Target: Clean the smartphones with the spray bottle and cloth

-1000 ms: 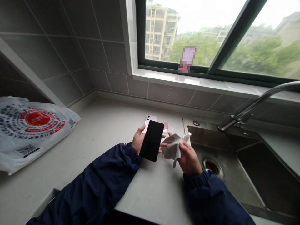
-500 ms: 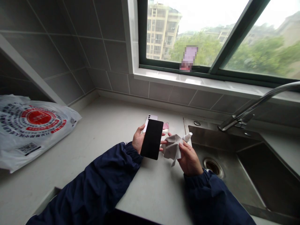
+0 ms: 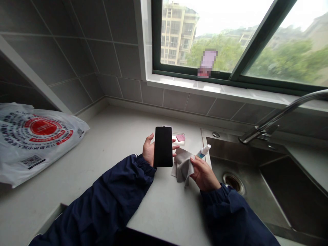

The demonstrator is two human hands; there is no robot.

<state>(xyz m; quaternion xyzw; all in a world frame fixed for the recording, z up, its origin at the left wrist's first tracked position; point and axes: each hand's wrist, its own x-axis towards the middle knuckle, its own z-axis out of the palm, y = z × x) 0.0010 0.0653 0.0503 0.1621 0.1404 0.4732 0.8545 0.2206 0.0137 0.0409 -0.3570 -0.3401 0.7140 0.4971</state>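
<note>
A black phone rests in my left hand, its dark face up and my fingertips showing past its right edge. My right hand pinches a grey cloth that hangs just right of the phone. Behind the cloth, near the sink's edge, is a small spray bottle with a white cap. A clear case with a pink piece lies on the counter beyond my left fingertips. Partly hidden behind the phone is a pale object.
On the left of the counter lies a white plastic bag with red and black print. A steel sink with a curved faucet is at the right, below a window.
The phone has turned more upright and shifted slightly left and up in my left hand. My right hand and the cloth have moved a little left, showing more of the bottle.
</note>
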